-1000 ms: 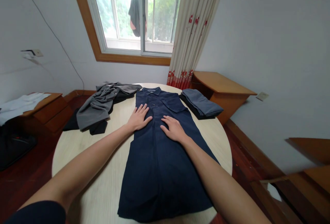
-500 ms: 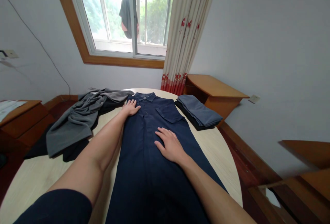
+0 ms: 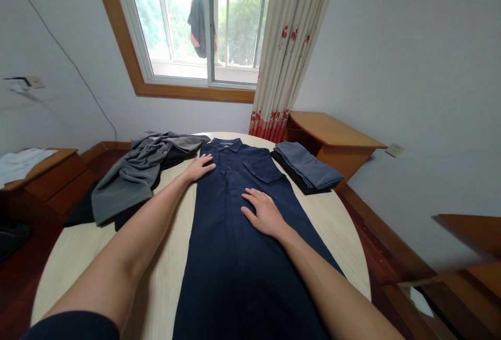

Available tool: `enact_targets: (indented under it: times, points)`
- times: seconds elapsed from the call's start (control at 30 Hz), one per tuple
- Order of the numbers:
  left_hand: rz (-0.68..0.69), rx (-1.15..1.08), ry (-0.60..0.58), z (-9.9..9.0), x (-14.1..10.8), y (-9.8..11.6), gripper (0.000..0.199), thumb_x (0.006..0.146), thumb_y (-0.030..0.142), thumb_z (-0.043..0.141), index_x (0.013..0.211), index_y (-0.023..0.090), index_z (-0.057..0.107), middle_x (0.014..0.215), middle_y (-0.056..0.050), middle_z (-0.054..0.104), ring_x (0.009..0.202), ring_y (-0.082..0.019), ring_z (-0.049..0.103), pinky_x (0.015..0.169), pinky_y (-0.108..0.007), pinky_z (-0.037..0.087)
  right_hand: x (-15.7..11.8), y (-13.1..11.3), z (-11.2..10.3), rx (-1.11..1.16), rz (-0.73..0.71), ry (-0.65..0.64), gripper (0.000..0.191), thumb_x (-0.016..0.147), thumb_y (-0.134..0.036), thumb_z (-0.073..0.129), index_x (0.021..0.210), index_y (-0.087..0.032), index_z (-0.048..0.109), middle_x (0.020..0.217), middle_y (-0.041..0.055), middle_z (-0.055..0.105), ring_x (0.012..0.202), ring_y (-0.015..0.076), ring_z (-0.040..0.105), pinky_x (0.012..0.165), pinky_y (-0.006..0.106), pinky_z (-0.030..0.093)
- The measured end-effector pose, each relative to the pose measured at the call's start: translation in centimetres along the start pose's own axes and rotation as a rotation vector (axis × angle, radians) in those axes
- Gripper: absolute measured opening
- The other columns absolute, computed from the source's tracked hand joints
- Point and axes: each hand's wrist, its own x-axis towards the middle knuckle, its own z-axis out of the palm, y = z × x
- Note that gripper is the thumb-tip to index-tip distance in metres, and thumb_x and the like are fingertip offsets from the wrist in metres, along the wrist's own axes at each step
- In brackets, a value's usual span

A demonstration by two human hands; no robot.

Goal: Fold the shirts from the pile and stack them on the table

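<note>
And here's the dark shirt, stretched along the tabletop from six o'clock to twelve, collar at the far end. Up at the shirt's eleven, the left grip lies flat, fingers spread, thumb out wide. Nearer the middle, just toward one, the right grip rests palm down, fingers loosely extended, thumb well apart. Over at the tabletop's ten, a rumpled grey heap; at two, a neat folded stack.
</note>
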Motion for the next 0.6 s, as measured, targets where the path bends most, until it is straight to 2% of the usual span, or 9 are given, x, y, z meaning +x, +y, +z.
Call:
enact_targets:
  times: [0.13,0.3,0.47,0.6]
  points:
    - [0.117,0.057,-0.027,0.3,-3.9,1.1,0.08,0.093,0.067,0.038,0.155,0.016,0.04,0.165,-0.011,0.029,0.155,-0.028,0.019,0.124,-0.049,0.013,0.0,0.0,0.0,-0.035,-0.01,-0.004,0.046,0.098,-0.039,0.055,0.139,-0.022,0.06,0.153,0.0099,0.05,0.144,0.0274,0.042,0.121,0.049,0.029]
    - [0.218,0.151,-0.067,0.4,-8.9,2.6,0.084,0.092,0.073,0.038,0.157,0.019,0.037,0.166,-0.011,0.026,0.155,-0.032,0.015,0.122,-0.059,0.013,-0.2,-0.2,0.0,-0.088,-0.022,-0.001,0.047,0.1,-0.04,0.052,0.14,-0.018,0.06,0.152,0.0104,0.051,0.143,0.026,0.042,0.121,0.045,0.03]
    - [0.275,0.179,-0.105,0.3,-15.0,4.8,0.082,0.095,0.073,0.036,0.158,0.021,0.034,0.166,-0.012,0.025,0.154,-0.034,0.018,0.121,-0.064,0.007,-0.7,-1.7,-0.6,-0.211,-0.023,0.03,0.043,0.101,-0.037,0.048,0.135,-0.016,0.063,0.146,0.0106,0.056,0.137,0.0247,0.049,0.115,0.039,0.036]
    - [0.365,0.171,-0.147,0.4,-19.5,7.3,0.08,0.095,0.073,0.039,0.158,0.024,0.033,0.165,-0.012,0.027,0.154,-0.033,0.02,0.122,-0.063,0.004,-2.1,-2.7,-1.6,-0.372,0.076,0.024,0.04,0.102,-0.034,0.043,0.128,-0.015,0.066,0.141,0.014,0.059,0.13,0.0284,0.053,0.109,0.042,0.04]
